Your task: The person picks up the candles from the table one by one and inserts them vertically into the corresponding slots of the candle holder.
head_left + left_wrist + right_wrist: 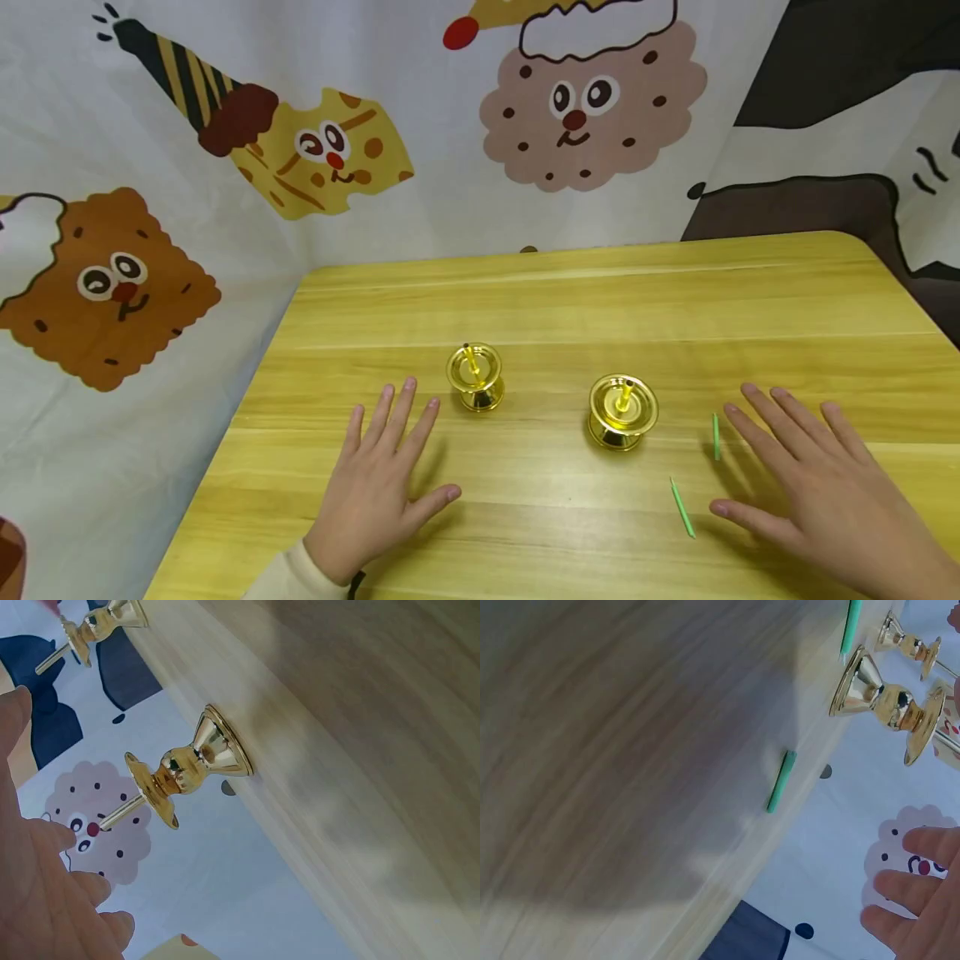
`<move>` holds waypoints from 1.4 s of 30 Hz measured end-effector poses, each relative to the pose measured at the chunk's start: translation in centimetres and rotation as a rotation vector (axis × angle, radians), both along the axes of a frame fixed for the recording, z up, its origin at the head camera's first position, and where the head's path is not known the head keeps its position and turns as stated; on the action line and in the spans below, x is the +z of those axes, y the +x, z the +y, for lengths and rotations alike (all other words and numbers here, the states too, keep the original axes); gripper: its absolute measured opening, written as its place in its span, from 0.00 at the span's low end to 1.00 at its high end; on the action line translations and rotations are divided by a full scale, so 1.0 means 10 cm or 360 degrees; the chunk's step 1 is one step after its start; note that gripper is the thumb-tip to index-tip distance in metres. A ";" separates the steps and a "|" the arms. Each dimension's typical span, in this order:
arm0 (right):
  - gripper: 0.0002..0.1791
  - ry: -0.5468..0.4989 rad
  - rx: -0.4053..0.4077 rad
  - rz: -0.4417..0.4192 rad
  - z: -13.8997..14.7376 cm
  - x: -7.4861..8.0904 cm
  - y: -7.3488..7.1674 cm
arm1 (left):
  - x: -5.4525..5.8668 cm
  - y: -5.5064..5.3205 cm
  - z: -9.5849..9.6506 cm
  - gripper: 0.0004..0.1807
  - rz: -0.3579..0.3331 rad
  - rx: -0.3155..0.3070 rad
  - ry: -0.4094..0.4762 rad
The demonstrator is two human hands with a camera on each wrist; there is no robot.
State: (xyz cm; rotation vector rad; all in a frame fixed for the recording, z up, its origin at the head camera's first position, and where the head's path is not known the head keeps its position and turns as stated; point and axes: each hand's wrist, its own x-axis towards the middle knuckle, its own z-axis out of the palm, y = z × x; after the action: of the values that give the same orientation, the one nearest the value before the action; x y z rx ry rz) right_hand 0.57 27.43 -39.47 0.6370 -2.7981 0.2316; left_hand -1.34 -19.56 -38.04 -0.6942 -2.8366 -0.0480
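Observation:
Two small gold candle holders stand upright on the table, each with a round dish and a thin upright post. My left hand (375, 492) is spread flat over the table, just left of and nearer than the left candle holder (481, 395). Off to the right, my right hand (821, 492) is also spread, its fingers straight and holding nothing. Between it and the right candle holder (617, 435) lie two thin green candles, a farther one (716, 437) by the index fingertip and a nearer one (682, 508) left of the thumb. The left wrist view shows the left holder (187, 769) beyond the fingers.
A wood-grain table (540, 550) with rounded corners carries everything. Behind it and along its left side hangs a white cloth (442, 217) printed with cartoon biscuits and cheese.

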 end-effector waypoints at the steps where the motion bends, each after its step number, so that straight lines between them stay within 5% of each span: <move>1: 0.59 0.0000 -0.0001 0.0002 -0.01 -0.01 0.00 | 0.00 0.00 0.00 0.53 -0.0002 -0.0001 0.0006; 17: 0.39 -0.0181 -0.0045 -0.0125 -0.28 -0.03 0.01 | -0.03 0.01 -0.03 0.60 0.0008 -0.0003 0.0179; 24: 0.25 -0.0171 0.0048 -0.0105 -0.34 -0.09 -0.02 | -0.03 0.00 -0.01 0.62 -0.0109 0.0067 0.0320; 30: 0.13 -0.0205 0.0258 -0.0049 -0.36 -0.16 -0.04 | -0.02 -0.09 0.06 0.61 -0.0361 0.0149 0.0615; 36: 0.15 -0.0194 0.0258 -0.0283 -0.40 -0.20 -0.02 | 0.01 -0.18 0.12 0.60 -0.0519 0.0195 0.0828; 42: 0.17 -0.0086 0.0189 -0.0502 -0.44 -0.19 -0.01 | 0.01 -0.26 0.15 0.61 -0.0555 0.0219 0.0948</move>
State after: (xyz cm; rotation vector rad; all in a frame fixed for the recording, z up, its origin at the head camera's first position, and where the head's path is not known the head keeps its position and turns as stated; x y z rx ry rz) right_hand 0.44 23.08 -41.41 0.8187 -3.0410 0.4671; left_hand -3.89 -18.06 -37.90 -0.3810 -2.9248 -1.0305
